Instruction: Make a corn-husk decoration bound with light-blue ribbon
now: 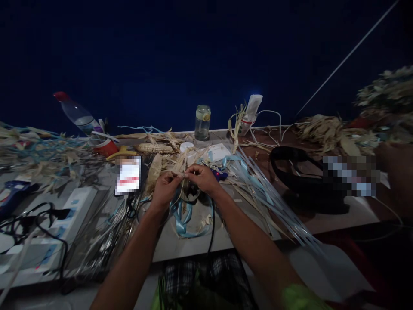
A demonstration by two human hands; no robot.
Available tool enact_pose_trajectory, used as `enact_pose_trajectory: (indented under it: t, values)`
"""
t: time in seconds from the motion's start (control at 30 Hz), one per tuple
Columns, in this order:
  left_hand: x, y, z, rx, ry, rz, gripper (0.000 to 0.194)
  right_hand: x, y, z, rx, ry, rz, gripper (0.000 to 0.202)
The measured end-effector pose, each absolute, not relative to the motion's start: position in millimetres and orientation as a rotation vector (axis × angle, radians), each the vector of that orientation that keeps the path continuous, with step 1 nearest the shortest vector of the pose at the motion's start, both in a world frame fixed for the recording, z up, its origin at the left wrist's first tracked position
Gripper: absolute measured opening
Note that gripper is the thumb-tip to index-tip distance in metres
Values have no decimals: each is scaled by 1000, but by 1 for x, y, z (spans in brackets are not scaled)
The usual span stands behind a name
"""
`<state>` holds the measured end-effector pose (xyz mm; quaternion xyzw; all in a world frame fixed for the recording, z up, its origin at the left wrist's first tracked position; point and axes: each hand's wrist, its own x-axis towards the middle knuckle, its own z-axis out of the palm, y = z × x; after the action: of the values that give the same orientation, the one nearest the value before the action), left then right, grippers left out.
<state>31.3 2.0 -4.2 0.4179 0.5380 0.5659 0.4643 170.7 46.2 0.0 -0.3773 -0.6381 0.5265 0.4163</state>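
Observation:
My left hand (pixel 167 188) and my right hand (pixel 204 177) meet over the middle of the table, fingertips pinched close together. Between them is a pale, dry strip of corn husk (pixel 184 167), small and dim in this light. Under the hands lies a loop of light-blue ribbon (pixel 182 221). A small dark-blue tool with a red light (pixel 220 174) rests just right of my right hand, partly hidden. Behind my hands are a dried corn cob (pixel 156 148), loose husk pieces and a white round lid (pixel 186 147).
Clear thin sticks (pixel 274 196) lie at right, near a black headband-like object (pixel 295 165). A glass jar (pixel 202 125) stands at the back. On the left are a lit phone (pixel 128 176), a bundle of wires (pixel 111 237), a power strip (pixel 72 215) and a tilted bottle (pixel 77 113).

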Motion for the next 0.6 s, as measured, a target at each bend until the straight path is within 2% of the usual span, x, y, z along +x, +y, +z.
enact_pose_trajectory:
  t: [0.13,0.4,0.6]
  values:
    - [30,2,-6,1069,1287,1366,27,171,45,2,-911,-1529,1469,21]
    - [32,-3,1,1050,1214,1311,25,175,37,14,-752,-1156,2012,33]
    - [31,-4,1,1041,1131,1258,20,176,39,10,-616,-1046,2189,32]
